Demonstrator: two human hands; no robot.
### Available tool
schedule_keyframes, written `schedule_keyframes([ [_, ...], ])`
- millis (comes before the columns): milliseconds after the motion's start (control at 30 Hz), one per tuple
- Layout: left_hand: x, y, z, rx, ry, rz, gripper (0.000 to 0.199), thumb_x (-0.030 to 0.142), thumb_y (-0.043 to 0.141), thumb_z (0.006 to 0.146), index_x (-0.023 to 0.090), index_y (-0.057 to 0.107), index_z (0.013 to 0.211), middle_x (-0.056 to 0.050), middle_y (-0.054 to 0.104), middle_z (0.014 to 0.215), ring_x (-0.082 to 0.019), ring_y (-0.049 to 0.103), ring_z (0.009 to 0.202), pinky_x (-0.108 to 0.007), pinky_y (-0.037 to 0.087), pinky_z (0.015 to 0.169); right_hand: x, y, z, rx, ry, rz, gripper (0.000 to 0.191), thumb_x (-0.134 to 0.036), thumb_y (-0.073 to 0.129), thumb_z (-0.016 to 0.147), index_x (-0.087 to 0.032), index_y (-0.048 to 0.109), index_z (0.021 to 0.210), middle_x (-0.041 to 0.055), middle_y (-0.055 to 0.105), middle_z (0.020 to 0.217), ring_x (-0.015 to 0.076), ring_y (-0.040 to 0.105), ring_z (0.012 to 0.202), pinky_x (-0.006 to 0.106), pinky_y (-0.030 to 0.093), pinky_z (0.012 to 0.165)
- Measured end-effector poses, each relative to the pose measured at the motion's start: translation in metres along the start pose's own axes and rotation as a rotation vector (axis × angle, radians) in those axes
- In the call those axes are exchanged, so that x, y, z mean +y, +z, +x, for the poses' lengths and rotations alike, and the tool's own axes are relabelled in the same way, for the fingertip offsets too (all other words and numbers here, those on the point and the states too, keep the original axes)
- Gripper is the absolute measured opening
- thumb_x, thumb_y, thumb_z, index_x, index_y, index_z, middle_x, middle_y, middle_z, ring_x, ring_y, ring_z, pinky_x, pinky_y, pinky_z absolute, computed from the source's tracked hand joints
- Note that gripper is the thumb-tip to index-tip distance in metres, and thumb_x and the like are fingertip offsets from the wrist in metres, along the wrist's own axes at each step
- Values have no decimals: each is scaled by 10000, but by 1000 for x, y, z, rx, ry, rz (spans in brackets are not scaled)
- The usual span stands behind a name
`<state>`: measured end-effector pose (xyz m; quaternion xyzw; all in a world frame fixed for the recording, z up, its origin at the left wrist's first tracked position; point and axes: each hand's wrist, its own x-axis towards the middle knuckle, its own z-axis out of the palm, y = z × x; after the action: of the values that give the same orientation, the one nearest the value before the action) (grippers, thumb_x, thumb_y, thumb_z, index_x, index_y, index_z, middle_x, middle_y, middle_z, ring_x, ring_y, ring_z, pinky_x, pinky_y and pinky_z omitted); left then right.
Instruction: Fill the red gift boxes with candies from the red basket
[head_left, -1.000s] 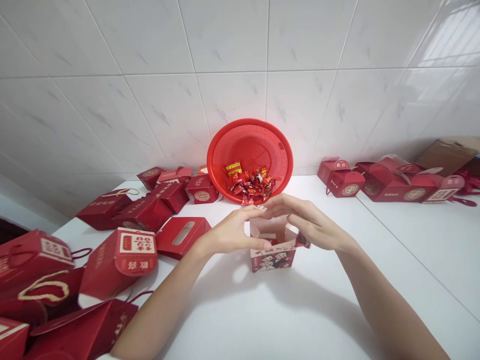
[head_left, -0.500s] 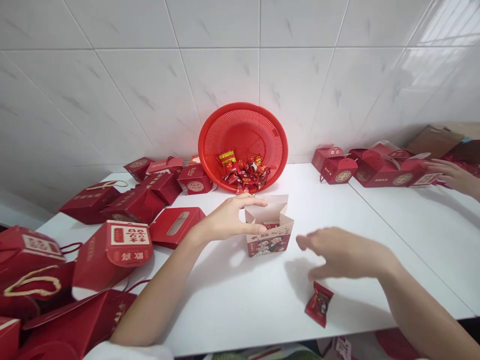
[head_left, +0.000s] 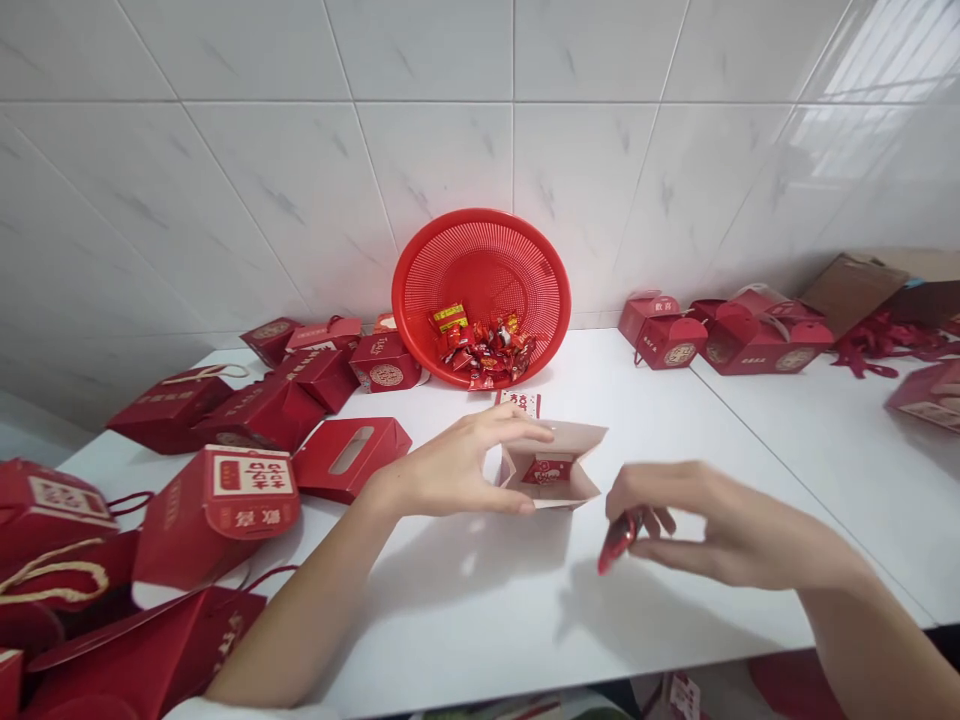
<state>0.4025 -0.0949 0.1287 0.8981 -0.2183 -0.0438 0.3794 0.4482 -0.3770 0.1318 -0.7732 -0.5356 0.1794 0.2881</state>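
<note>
My left hand (head_left: 465, 465) grips the left side of an open paper candy box (head_left: 581, 440), fingers along the far edge and thumb at the near edge. The box leans so that its mouth faces me, and a red wrapped piece (head_left: 546, 470) shows inside. Just right of the box, my right hand (head_left: 697, 520) pinches a red-wrapped candy (head_left: 619, 538) above the tabletop. Behind them a red plastic basket (head_left: 480, 225) rests tilted against the wall, with wrapped candies (head_left: 491, 350) in its lower part.
Many red gift boxes (head_left: 255, 490) crowd the left side of the white table (head_left: 465, 620). More red boxes (head_left: 765, 335) stand at the back right, near a cardboard box (head_left: 855, 290) and red ribbons (head_left: 870, 340). A small printed red-and-white piece (head_left: 517, 403) shows behind the candy box.
My right hand has picked the candy off the table and lifted it toward the box. The box has tipped so its inside shows. Another person's hand at the right has left the view.
</note>
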Motion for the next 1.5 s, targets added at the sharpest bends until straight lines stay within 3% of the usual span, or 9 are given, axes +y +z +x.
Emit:
schedule_keyframes([
  [167,5,3,0,-44,76,-14,516,355,776,795,299,640,1289,-56,650,1212,-258,591,1117,-408,472,989,-20,-16,18,400,-183,-247,239,-206,544,952,-271,638,1162,67,711,938,195,652,783,306,510,690],
  [300,-1,3,1,-22,78,-35,538,385,789,783,318,635,1294,-40,657,1178,-259,583,1116,-421,450,1015,-17,-9,38,303,-225,-443,404,-188,528,961,-271,556,1356,55,710,899,199,643,742,329,502,701],
  [567,2,0,0,-84,112,-7,506,359,775,800,280,642,1281,-55,658,1137,-260,586,1089,-395,475,965,-6,-31,29,468,-125,-367,290,-424,580,958,-246,659,1174,74,706,914,202,667,757,310,527,685],
  [733,3,2,2,-43,123,89,422,254,648,883,296,635,1303,-50,651,1142,-239,598,1083,-370,486,957,17,-36,36,279,-46,-149,605,-609,710,807,-247,611,1282,93,710,1100,244,691,899,331,565,760],
  [900,-23,9,10,259,-21,219,376,309,493,978,266,600,1336,-65,636,1230,-235,614,1105,-379,494,957,55,-12,62,230,-58,83,809,-581,749,779,-303,422,1465,93,618,1346,271,650,1098,413,544,936],
  [1000,-35,10,13,301,-10,247,360,316,470,992,252,600,1322,-60,658,1229,-232,621,1123,-371,501,968,72,8,77,357,-32,184,728,-504,704,848,-288,397,1472,88,683,1202,257,661,1036,435,543,917],
  [1200,-40,9,14,315,54,219,444,270,513,968,251,507,1412,-52,608,1403,-231,589,1253,-356,478,1046,89,46,96,576,25,326,363,-545,547,936,-203,657,886,38,675,819,191,615,749,319,526,692],
  [1333,-53,13,19,377,98,210,324,220,546,944,234,606,1261,-40,707,1226,-204,672,1101,-304,525,944,93,69,101,686,50,430,403,-576,514,943,-205,662,893,45,688,866,204,623,794,304,516,702],
  [1500,-84,33,30,664,326,252,169,147,492,953,192,655,938,-52,701,944,-167,677,900,-283,547,809,98,88,105,747,60,455,454,-597,474,952,-210,695,1037,65,728,973,234,649,875,318,516,740],
])
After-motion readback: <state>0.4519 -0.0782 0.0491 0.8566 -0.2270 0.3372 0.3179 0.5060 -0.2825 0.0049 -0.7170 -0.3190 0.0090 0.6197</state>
